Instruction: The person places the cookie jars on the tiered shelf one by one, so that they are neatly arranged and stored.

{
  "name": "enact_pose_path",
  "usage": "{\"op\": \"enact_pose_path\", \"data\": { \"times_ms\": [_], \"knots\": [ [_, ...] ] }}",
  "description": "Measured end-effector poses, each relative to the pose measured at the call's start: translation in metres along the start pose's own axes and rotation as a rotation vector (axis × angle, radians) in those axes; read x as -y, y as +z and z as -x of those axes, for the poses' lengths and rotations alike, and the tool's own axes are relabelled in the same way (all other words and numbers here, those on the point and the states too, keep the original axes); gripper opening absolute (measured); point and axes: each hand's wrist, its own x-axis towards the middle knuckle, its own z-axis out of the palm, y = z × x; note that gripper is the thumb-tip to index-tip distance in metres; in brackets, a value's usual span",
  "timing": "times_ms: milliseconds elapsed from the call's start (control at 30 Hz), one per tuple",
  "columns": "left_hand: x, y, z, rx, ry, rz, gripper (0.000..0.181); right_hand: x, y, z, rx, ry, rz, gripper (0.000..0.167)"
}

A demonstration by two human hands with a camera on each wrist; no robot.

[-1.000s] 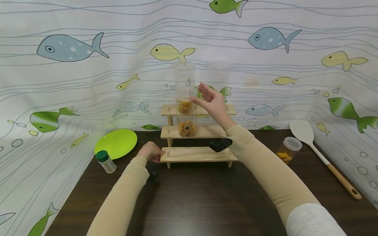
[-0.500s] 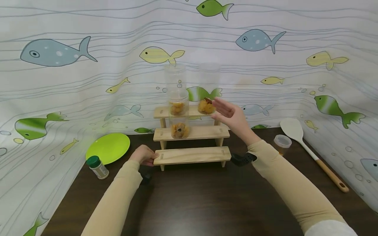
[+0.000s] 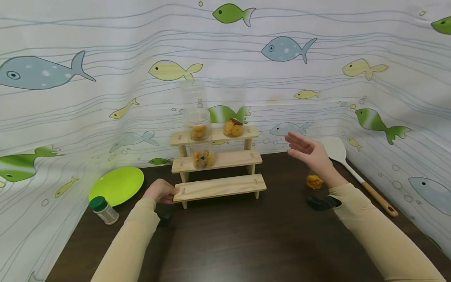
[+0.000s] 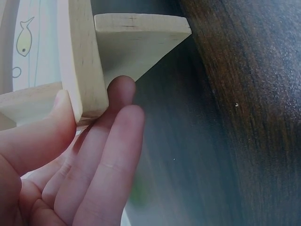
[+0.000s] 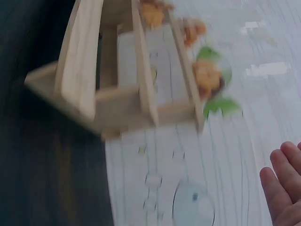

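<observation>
At the lowest step of a three-tier wooden rack (image 3: 225, 187), my left hand (image 3: 160, 191) pinches the board's left end. In the left wrist view the thumb is on one face of the board (image 4: 82, 61) and the fingers lie beneath it. My right hand (image 3: 311, 154) is raised in the air to the right of the rack, fingers straight and holding nothing. Clear jars with yellow-brown snacks stand on the rack: a top-left jar (image 3: 198, 132), a top-right jar (image 3: 233, 127) and a middle-left jar (image 3: 203, 158). Another jar (image 3: 314, 181) on the table is mostly hidden behind my right hand.
A green plate (image 3: 118, 185) and a green-capped shaker bottle (image 3: 104, 210) are at the left. A white spatula with a wooden handle (image 3: 378, 197) lies at the right. The fish-print curtain (image 3: 246, 58) encloses the dark table (image 3: 229, 243) at back and sides.
My right hand has moved away from the top-right jar, rightward to near the jar on the table. My left hand keeps its grip on the rack. The head view has turned right.
</observation>
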Motion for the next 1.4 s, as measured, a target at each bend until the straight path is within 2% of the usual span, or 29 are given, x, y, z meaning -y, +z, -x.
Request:
{"op": "enact_pose_path", "data": {
  "times_ms": [133, 267, 367, 533, 667, 767, 967, 1200, 1400],
  "knots": [
    [0.003, -0.002, 0.002, 0.001, -0.01, -0.004, 0.037, -0.013, -0.027, 0.019, -0.049, 0.0, -0.081, 0.053],
    [0.004, -0.003, 0.003, 0.001, -0.011, -0.01, 0.037, -0.024, -0.052, 0.038, -0.168, 0.013, -0.128, 0.054],
    [0.002, -0.003, 0.003, 0.002, -0.01, -0.016, 0.038, -0.03, -0.067, 0.05, -0.251, 0.056, -0.075, 0.056],
    [0.001, -0.003, 0.002, 0.003, -0.02, -0.023, 0.038, -0.046, -0.08, 0.065, -0.284, 0.089, 0.013, 0.059],
    [0.001, -0.003, 0.002, 0.009, -0.019, -0.024, 0.038, -0.062, -0.087, 0.073, -0.292, 0.131, 0.099, 0.061],
    [0.001, -0.003, 0.001, 0.012, -0.02, -0.018, 0.038, -0.071, -0.09, 0.077, -0.292, 0.201, 0.16, 0.064],
    [0.002, -0.003, 0.0, 0.011, -0.016, -0.011, 0.039, -0.083, -0.09, 0.08, -0.293, 0.294, 0.138, 0.066],
    [0.001, -0.003, 0.002, 0.005, -0.016, -0.004, 0.038, -0.089, -0.085, 0.078, -0.255, 0.332, 0.281, 0.064],
    [0.002, -0.002, 0.0, 0.011, -0.009, 0.008, 0.039, -0.093, -0.082, 0.078, -0.267, 0.348, 0.313, 0.066]
  ]
}}
